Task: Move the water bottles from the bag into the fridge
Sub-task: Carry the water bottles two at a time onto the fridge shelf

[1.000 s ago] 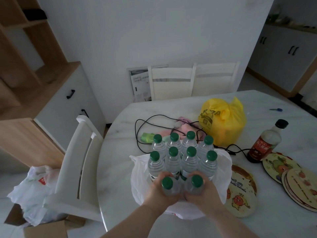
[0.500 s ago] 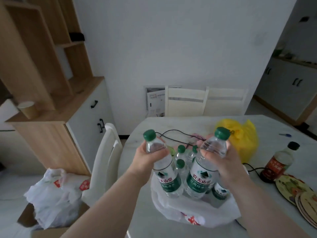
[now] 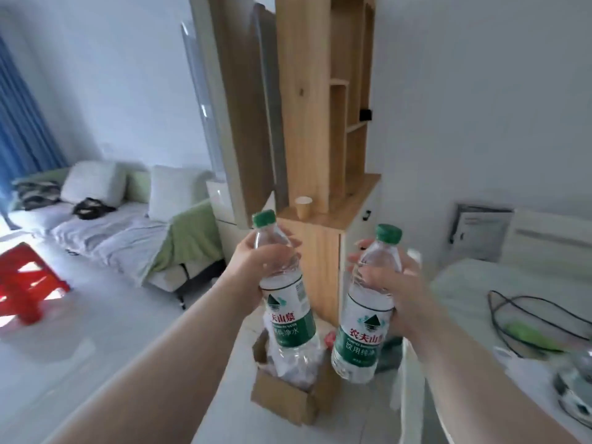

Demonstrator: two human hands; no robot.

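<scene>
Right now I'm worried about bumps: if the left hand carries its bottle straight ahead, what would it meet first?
Probably the wooden cabinet with the paper cup on it, right behind the left hand; depth is unclear.

A home: sofa (image 3: 105,225), wooden shelving (image 3: 323,100), dining table (image 3: 464,293).

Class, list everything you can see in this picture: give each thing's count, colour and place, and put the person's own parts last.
water bottles: two, clear with green caps, one in each hand
paper cup: one, tan, on the wooden cabinet
wooden cabinet: one, light wood, centre
cardboard box: one, brown, on floor below the bottles
sofa: one, white and green, left
stool: one, red, far left
black cable: one, on table at right
hands: left, right, each gripping a bottle
</scene>
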